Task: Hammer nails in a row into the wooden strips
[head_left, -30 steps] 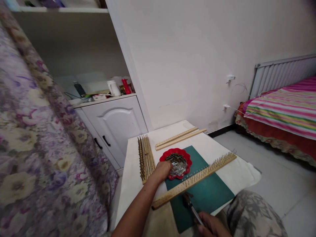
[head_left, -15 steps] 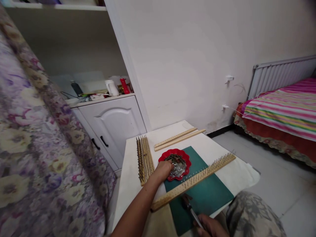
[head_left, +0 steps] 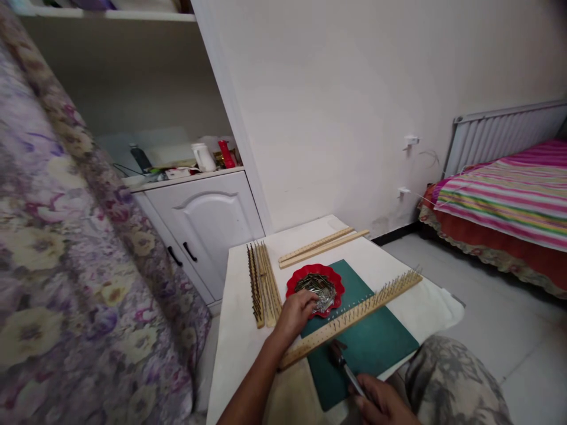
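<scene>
My left hand point(head_left: 297, 313) is at the near left rim of a red scalloped bowl point(head_left: 291, 288), its fingers closed together over the nails point(head_left: 322, 289) inside; what they pinch is too small to make out. My right hand point(head_left: 380, 401) grips the handle of a hammer point(head_left: 349, 373), whose head lies low over the green mat point(head_left: 376, 339). Between the two hands a wooden strip point(head_left: 316, 336) runs diagonally across the mat. Rows of nails stand upright in its middle and far right part, while its near left part shows bare holes.
Several strips point(head_left: 264, 286), some full of nails, lie at the left of the white table point(head_left: 239, 260). Two wooden strips point(head_left: 323, 248) lie at the back. A floral curtain point(head_left: 110, 283) hangs at left, a cabinet point(head_left: 208, 224) behind, and my knee point(head_left: 456, 383) is at right.
My left hand has drawn back slightly toward me, from over the nails to the bowl's near rim. The right hand with the hammer has barely moved.
</scene>
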{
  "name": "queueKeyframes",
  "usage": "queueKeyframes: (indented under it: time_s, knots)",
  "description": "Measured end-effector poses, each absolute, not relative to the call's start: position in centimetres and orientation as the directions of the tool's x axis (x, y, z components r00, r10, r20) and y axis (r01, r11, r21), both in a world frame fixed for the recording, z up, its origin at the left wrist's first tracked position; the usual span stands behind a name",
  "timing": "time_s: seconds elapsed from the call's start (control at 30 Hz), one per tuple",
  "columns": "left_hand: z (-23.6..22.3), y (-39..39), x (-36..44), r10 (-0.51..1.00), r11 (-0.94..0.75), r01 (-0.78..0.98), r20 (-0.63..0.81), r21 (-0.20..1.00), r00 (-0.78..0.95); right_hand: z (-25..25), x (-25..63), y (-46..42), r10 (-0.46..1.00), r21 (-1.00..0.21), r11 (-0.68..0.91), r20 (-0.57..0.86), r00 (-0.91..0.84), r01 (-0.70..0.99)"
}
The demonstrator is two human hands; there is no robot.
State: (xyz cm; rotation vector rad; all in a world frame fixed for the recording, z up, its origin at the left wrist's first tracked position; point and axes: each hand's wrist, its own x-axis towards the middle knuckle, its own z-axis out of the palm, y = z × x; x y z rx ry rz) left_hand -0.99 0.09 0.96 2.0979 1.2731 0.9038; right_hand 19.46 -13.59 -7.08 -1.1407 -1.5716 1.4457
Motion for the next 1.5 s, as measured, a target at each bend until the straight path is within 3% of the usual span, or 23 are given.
queueKeyframes:
  time_s: [0.1, 0.2, 0.33, 0.77, 0.93, 1.03, 1.17, 1.23, 1.3, 1.4, 1.5]
  knots:
    - [0.1, -1.6, 0.0, 0.963, -0.208, 0.311, 0.139, 0.927, 0.231, -6.5, 19.3, -13.8, 0.917, -0.991, -0.012, -0.063, -0.394, 0.131]
    - [-0.7, -2.9, 0.8, 0.984, -0.042, 0.044, 0.034, 0.998, 0.172, -6.2, 19.2, -14.0, 0.914, -0.988, -0.066, -0.117, -0.389, 0.142]
    - [-1.2, -4.4, 1.6, 0.991, 0.022, -0.147, -0.002, 0.989, 0.137, -6.4, 19.3, -14.1, 0.899, -0.985, -0.099, -0.151, -0.412, 0.144]
    - [-3.7, -9.2, 3.8, 0.993, 0.08, -0.427, -0.108, 0.9, -0.041, -6.3, 20.0, -15.3, 0.937, -0.977, -0.203, -0.176, -0.303, -0.061]
    - [-4.4, -12.2, 5.9, 0.978, 0.204, -0.57, -0.196, 0.796, 0.077, -5.5, 20.4, -15.2, 0.992, -0.978, -0.101, -0.084, -0.098, -0.182]
    - [-4.8, -13.2, 6.9, 0.97, 0.24, -0.583, -0.171, 0.776, 0.172, -5.2, 20.4, -14.8, 0.996, -0.975, -0.072, -0.058, -0.072, -0.211]
    - [-5.3, -13.1, 6.5, 0.965, 0.238, -0.444, -0.158, 0.864, 0.21, -5.1, 20.5, -14.6, 0.994, -0.98, -0.078, -0.062, -0.093, -0.184]
    - [-5.2, -12.8, 5.7, 0.971, 0.14, -0.207, -0.093, 0.968, 0.22, -5.1, 20.7, -14.5, 0.992, -0.984, -0.079, -0.062, -0.108, -0.16]
    - [-4.7, -12.7, 5.0, 0.965, -0.086, 0.086, 0.062, 0.993, 0.254, -5.2, 20.9, -14.5, 0.991, -0.988, -0.077, -0.061, -0.121, -0.133]
    - [-3.9, -13.0, 4.7, 0.899, -0.404, 0.416, 0.268, 0.815, 0.346, -5.3, 21.1, -14.5, 0.99, -0.993, -0.066, -0.052, -0.131, -0.099]
    - [-3.7, -13.4, 5.1, 0.847, -0.523, 0.563, 0.318, 0.64, 0.425, -5.4, 21.0, -14.5, 0.994, -0.996, -0.02, -0.011, -0.111, -0.088]
